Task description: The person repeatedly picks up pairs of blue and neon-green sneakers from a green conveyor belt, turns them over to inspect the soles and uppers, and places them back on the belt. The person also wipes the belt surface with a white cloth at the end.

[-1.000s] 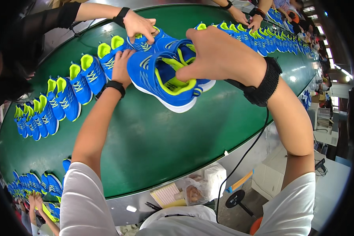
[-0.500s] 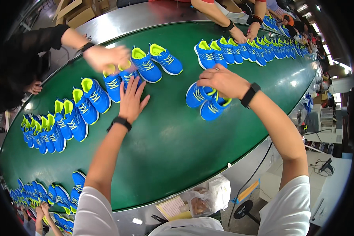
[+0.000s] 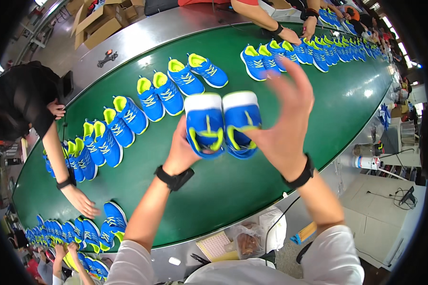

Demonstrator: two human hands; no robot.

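Observation:
A pair of blue sneakers with lime lining is raised above the green conveyor belt (image 3: 209, 204), side by side. Their white soles show at the far end and their openings face me. My left hand (image 3: 181, 149) grips the left sneaker (image 3: 203, 114) from its left side. At the other sneaker (image 3: 242, 111), my right hand (image 3: 287, 121) has its thumb against the collar. The other fingers of that hand are spread, raised and blurred. Beyond my hands, a line of matching sneakers (image 3: 169, 92) runs from lower left to upper middle of the belt.
A second line of sneakers (image 3: 321, 54) stretches away to the right, with another person's hands (image 3: 290, 35) beside it. At left, a co-worker's hand (image 3: 82, 202) reaches over the belt near more sneakers (image 3: 91, 232). A plastic bag (image 3: 248, 240) sits on the near metal edge.
The pair of sneakers has been lifted off the belt and turned. My left hand has left the far line and come to them. The co-worker's arm has swung from the far line to near left.

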